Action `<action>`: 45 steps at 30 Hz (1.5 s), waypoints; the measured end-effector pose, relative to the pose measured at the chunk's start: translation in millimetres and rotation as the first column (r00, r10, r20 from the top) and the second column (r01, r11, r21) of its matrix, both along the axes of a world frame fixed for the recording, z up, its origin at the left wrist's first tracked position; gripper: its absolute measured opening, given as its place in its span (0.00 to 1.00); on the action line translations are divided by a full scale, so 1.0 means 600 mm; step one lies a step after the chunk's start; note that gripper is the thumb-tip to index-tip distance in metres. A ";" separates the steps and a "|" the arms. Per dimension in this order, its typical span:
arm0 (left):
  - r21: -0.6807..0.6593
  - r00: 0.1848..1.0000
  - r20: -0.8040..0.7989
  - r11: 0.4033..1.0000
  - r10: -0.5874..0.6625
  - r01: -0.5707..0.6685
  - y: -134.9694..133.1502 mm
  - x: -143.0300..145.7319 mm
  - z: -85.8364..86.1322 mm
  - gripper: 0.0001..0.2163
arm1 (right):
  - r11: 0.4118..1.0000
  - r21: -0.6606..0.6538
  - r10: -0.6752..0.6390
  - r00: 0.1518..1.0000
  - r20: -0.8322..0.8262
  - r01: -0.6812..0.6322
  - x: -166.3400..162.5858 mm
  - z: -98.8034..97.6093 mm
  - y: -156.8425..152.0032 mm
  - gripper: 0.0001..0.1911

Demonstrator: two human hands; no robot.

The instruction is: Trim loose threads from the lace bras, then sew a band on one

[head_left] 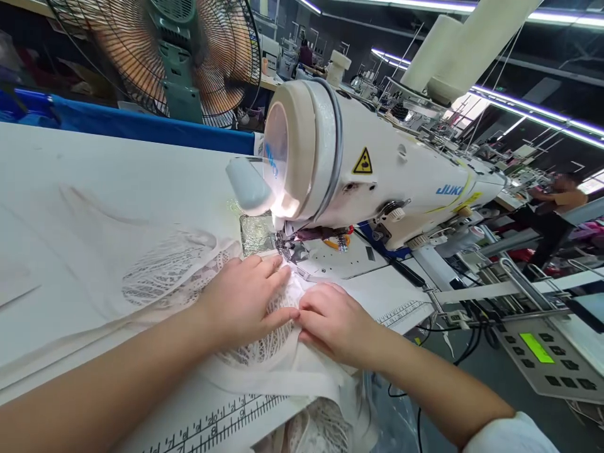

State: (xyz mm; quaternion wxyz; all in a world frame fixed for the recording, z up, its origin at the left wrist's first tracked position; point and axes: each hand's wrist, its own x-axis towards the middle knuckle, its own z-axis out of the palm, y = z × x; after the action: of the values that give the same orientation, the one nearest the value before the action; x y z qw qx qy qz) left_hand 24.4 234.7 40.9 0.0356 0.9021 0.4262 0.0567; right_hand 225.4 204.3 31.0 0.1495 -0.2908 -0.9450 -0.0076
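Note:
White lace fabric (264, 349) lies under both my hands, in front of the presser foot (289, 246) of a white sewing machine (372, 163). My left hand (245, 299) rests flat on it with the fingers spread, fingertips close to the foot. The thumb reaches across to the right hand. My right hand (330, 321) pinches an edge of the same fabric between thumb and curled fingers. A narrow band runs from the cloth up to the foot. More of the sheer fabric spreads to the left, and part hangs over the table's front edge.
A fan (182, 63) stands behind the table (141, 157). A printed ruler scale (226, 421) runs along the front edge. At right are a metal tape guide (438, 299) and a control panel (550, 358). A person (552, 207) is in the right background.

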 end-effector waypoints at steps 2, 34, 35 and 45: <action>0.025 1.000 0.002 1.000 -0.002 0.002 -0.002 0.003 0.000 0.25 | 0.998 0.058 0.013 0.999 0.029 -0.014 0.000 0.002 0.004 0.08; 0.157 0.997 0.047 0.986 -0.055 0.047 0.038 -0.029 -0.025 0.25 | 0.987 -0.149 0.089 0.978 0.188 -0.061 0.011 0.029 0.018 0.17; 0.148 0.998 0.042 0.988 -0.056 0.049 0.038 -0.029 -0.025 0.24 | 0.988 -0.143 0.092 0.979 0.180 -0.067 0.011 0.026 0.019 0.17; 0.168 0.998 0.038 0.985 -0.048 0.041 0.036 -0.033 -0.034 0.20 | 0.980 0.192 0.030 0.996 0.082 -0.045 -0.007 0.005 0.046 0.10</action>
State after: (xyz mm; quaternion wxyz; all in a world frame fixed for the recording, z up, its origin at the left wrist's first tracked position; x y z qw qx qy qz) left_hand 4.8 256.0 20.5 -0.0299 0.9099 0.3988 0.1102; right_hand 221.2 232.0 34.3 0.1399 -0.2564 -0.9503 -0.1080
